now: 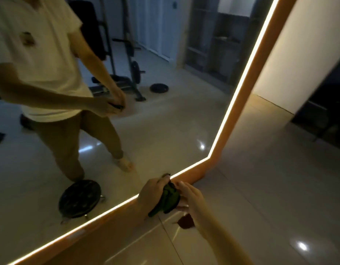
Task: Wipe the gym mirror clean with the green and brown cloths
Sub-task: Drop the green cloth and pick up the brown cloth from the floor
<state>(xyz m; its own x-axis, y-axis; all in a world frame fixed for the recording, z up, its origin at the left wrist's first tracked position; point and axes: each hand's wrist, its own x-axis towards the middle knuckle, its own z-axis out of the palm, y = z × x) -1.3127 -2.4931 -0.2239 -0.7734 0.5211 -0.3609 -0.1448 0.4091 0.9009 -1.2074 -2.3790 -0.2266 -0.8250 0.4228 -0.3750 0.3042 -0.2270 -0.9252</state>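
Glossy pale floor tiles (pixel 261 217) fill the lower right of the shot, and the big gym mirror (pixel 165 111) takes up the left side, edged with an orange frame (pixel 219 150) and a glowing light strip (pixel 240 88) running along it.

Both hands sit low, right in front of the mirror's bottom edge. The left hand (pixel 149 196) has its fingers (pixel 155 183) curled around the bunched-up green cloth (pixel 168 199), so that one's clearly gripped. The right hand (pixel 192 199) is just beside it on the other side of the cloth, fingers (pixel 183 186) spread loosely and touching the green bundle. A bit of the brown cloth (pixel 186 221) peeks out from under the right palm; it looks tucked in there, but I can't tell how firmly it's pinched.

Just past the fingertips is the frame's bottom rail, and the glass itself starts right above that. In the reflection you get the person in a light shirt (pixel 41 54) and tan trousers (pixel 69 142), hands together at waist height. Well beyond the fingers in the reflection are a weight bench (pixel 117 83), a loose weight plate (pixel 159 87) on the floor, and a round black stool (pixel 79 198) close to the glass.
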